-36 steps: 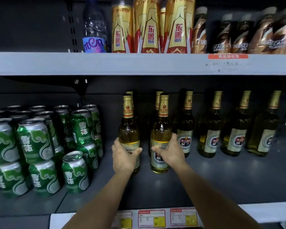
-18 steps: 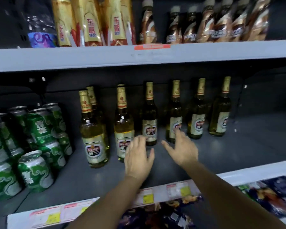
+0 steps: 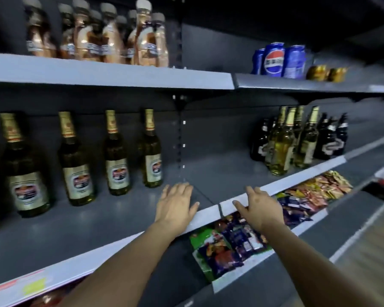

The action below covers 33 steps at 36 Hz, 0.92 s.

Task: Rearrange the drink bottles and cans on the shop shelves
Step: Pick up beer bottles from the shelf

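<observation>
Since the earlier frame, both hands have left the beer bottles and the view has swung right, so the green cans are out of sight and a second shelf bay has come into view. The left hand (image 3: 176, 206) now hovers palm down, fingers straight and loosely spread, over the bare right end of the middle shelf (image 3: 111, 220), holding nothing. The right hand (image 3: 258, 208) is just beside it, fingers relaxed and slightly apart, over the shelf's white front edge near the joint between the 2 bays; it also holds nothing.

4 beer bottles (image 3: 116, 156) with gold foil necks stand upright in a spaced row along the back of the middle shelf, left of the hands and apart from them. In the right bay, a tight cluster of pale and dark bottles (image 3: 297, 142) stands near the front edge. Above, brown coffee bottles (image 3: 111, 38) crowd the upper shelf, with blue cola cans (image 3: 274, 59) and 2 small gold cans (image 3: 327, 73) further right. Snack packets (image 3: 248, 231) fill the shelf below. The picture is motion-blurred.
</observation>
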Tool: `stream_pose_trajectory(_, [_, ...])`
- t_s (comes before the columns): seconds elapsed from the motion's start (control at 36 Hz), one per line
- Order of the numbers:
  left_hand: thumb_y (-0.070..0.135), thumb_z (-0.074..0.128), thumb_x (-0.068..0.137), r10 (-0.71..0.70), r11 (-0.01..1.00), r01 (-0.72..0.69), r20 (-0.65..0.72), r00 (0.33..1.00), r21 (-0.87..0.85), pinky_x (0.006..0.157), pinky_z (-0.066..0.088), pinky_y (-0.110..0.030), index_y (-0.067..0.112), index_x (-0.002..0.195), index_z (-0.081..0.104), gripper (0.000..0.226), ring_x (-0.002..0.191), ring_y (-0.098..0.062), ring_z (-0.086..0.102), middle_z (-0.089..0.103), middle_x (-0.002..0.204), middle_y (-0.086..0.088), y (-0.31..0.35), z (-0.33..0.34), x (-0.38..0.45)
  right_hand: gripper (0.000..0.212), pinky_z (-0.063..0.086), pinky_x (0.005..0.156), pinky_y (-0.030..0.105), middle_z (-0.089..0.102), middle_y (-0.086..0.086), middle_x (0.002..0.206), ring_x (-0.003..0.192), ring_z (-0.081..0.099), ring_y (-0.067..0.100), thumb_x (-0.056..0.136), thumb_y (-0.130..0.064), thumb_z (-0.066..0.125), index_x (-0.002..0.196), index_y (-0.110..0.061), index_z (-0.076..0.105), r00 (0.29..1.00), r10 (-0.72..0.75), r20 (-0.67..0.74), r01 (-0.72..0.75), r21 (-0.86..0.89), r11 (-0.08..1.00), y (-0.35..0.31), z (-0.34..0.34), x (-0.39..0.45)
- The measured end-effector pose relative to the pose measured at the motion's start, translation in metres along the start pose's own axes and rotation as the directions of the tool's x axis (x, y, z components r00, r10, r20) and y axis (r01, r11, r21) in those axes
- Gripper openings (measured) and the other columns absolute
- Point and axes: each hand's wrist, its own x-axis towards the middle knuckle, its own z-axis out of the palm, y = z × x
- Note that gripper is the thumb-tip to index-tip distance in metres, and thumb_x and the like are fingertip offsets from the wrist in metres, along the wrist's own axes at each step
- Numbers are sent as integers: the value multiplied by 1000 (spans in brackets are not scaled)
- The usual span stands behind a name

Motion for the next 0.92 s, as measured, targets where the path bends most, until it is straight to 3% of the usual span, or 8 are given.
stream_pose_trajectory(0.33, [47,34,99,119,989,-118,6,993,-85,120,7,-33,21,149,24,57,143,-12,21,25,155,5,136,78,131,53,41,93,37,52,2,128,121,47,25,96,-58,32,130,-19,42,995,96,-17,-97,-194,976,172,17,76])
stream_pose_trajectory(0.5, [48,39,97,71,982,-72,-13,997,-172,118,11,-32,22,150,23,61,143,-12,21,24,156,6,176,108,210,51,41,91,37,52,3,129,119,49,24,96,-55,34,131,-19,41,993,107,-56,-118,-238,964,225,23,141])
stream_pose_trajectory(0.58, [47,47,95,7,963,-9,-11,1000,-270,115,21,-30,22,149,25,63,141,-14,25,27,155,6,199,120,246,43,42,92,38,54,3,125,118,50,25,97,-50,36,126,-19,44,987,143,-72,-155,-223,962,252,27,174])
stream_pose_trajectory(0.69, [45,63,87,-147,837,150,47,988,-527,100,41,-38,24,147,25,74,136,-18,32,31,151,4,236,133,284,45,44,90,38,55,5,122,116,51,25,96,-49,40,127,-17,43,966,234,-113,-248,-128,960,289,35,211])
stream_pose_trajectory(0.81, [46,76,74,-282,693,231,39,959,-683,93,44,-41,26,149,17,97,134,-22,36,32,148,0,272,147,318,49,48,84,40,55,7,120,114,52,28,95,-48,47,129,-14,40,937,312,-155,-314,10,949,324,43,248])
stream_pose_trajectory(0.92, [49,78,70,-410,593,302,43,911,-746,91,43,-44,27,149,12,105,133,-25,36,30,150,-2,302,157,341,66,51,87,43,53,10,128,117,53,29,90,-52,54,137,-11,32,914,374,-160,-357,125,926,351,52,283])
